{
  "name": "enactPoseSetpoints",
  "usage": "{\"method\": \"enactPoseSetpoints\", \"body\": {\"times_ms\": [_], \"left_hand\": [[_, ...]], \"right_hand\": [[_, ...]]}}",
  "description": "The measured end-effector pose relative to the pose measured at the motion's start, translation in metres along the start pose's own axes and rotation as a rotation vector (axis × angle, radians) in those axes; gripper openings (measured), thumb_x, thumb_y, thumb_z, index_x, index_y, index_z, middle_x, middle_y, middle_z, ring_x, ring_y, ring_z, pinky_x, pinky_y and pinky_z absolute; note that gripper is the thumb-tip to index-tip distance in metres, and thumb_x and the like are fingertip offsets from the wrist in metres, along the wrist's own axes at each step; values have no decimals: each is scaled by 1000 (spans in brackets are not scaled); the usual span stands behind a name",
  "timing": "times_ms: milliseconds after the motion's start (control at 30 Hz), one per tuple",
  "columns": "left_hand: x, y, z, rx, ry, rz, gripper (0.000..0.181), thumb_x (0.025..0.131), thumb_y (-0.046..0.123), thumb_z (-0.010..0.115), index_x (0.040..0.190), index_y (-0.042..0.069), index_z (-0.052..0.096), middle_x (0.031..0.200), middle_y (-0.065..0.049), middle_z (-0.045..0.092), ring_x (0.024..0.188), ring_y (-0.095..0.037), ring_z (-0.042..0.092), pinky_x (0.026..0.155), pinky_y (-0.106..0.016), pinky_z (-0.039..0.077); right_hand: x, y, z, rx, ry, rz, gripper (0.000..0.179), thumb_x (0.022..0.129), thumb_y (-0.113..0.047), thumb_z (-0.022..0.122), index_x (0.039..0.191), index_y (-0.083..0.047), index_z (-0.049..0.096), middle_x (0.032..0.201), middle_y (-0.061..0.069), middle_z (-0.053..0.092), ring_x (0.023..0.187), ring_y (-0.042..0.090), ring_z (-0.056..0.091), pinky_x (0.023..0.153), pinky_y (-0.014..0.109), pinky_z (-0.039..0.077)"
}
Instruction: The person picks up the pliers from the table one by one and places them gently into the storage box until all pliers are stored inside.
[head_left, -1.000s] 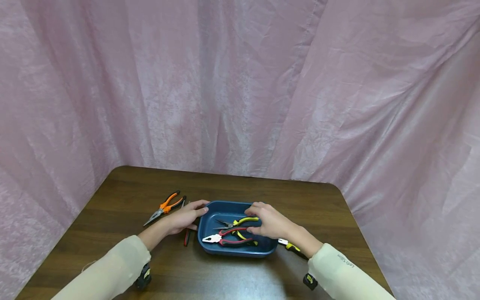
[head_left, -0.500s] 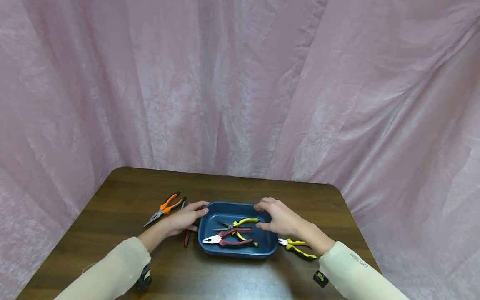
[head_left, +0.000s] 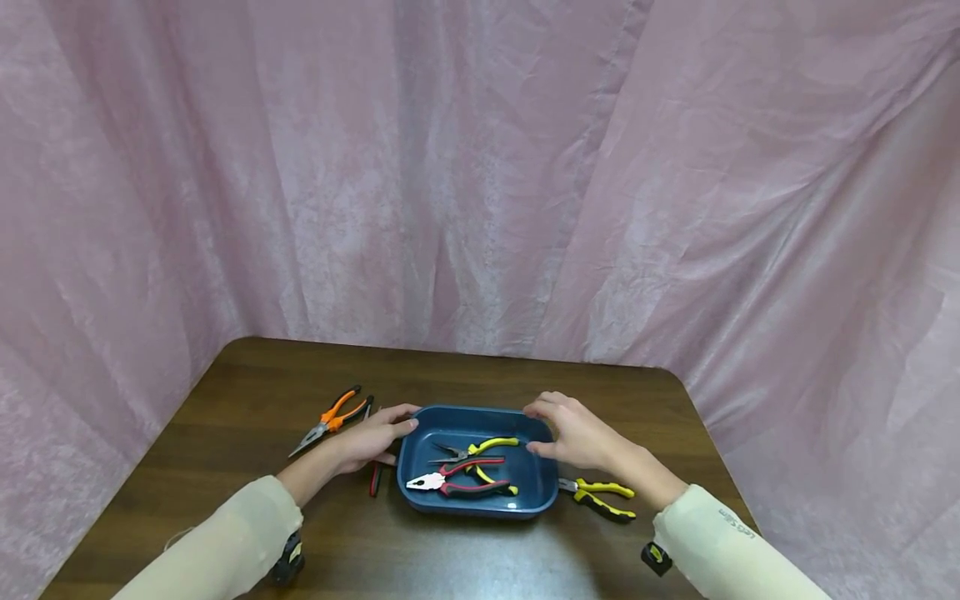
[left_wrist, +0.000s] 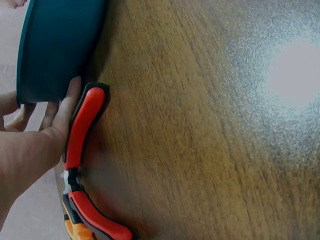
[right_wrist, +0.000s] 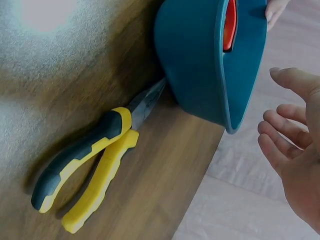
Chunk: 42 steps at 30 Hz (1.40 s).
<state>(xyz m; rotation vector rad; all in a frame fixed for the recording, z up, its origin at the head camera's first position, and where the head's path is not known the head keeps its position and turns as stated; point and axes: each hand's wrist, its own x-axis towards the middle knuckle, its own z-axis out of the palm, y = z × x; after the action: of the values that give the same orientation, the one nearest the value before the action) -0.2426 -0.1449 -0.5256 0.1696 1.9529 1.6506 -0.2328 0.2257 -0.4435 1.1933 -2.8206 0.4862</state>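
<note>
A deep blue tray sits mid-table. My left hand holds its left end, thumb over the rim and fingers against the outer wall in the left wrist view. Inside lie red-and-black combination pliers with a pale head, overlapping yellow-handled long-nose pliers. At the tray's right end hovers my right hand, holding nothing; its fingers are spread apart from the rim in the right wrist view. Yellow-and-black pliers lie on the table, their nose beside the tray's wall.
Left of the tray lie orange-and-black long-nose pliers. Red-and-black pliers rest beneath my left hand, partly hidden in the head view. A pink curtain hangs behind the wooden table.
My right hand has drawn back rightward from the pliers inside the tray to the right rim, uncovering their handles and the yellow pliers on the table. My left hand has stayed on the tray.
</note>
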Motion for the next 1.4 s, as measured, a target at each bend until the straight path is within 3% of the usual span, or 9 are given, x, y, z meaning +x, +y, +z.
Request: {"method": "enactPoseSetpoints", "body": {"times_ms": [233, 633, 1400], "left_hand": [[1, 0, 0, 9, 1, 1, 41, 106, 31, 47, 145, 18, 46, 148, -13, 42, 129, -33, 45, 87, -53, 53], [1, -3, -2, -3, -1, 3, 41, 106, 31, 47, 145, 17, 46, 147, -13, 43, 129, -34, 44, 86, -52, 54], [3, -5, -1, 30, 0, 4, 42, 106, 33, 47, 145, 18, 46, 149, -14, 41, 128, -34, 45, 86, -52, 53]], "right_hand": [[-7, 7, -7, 51, -23, 76, 49, 84, -33, 80, 123, -8, 66, 117, 4, 64, 110, 21, 61, 93, 39, 52], [-23, 17, -10, -16, 26, 27, 46, 80, -25, 84, 117, -6, 67, 111, 2, 64, 106, 24, 63, 90, 40, 53], [-52, 36, -7, -28, 23, 72, 45, 79, -27, 84, 115, -6, 67, 109, 6, 67, 103, 22, 64, 88, 41, 53]]}}
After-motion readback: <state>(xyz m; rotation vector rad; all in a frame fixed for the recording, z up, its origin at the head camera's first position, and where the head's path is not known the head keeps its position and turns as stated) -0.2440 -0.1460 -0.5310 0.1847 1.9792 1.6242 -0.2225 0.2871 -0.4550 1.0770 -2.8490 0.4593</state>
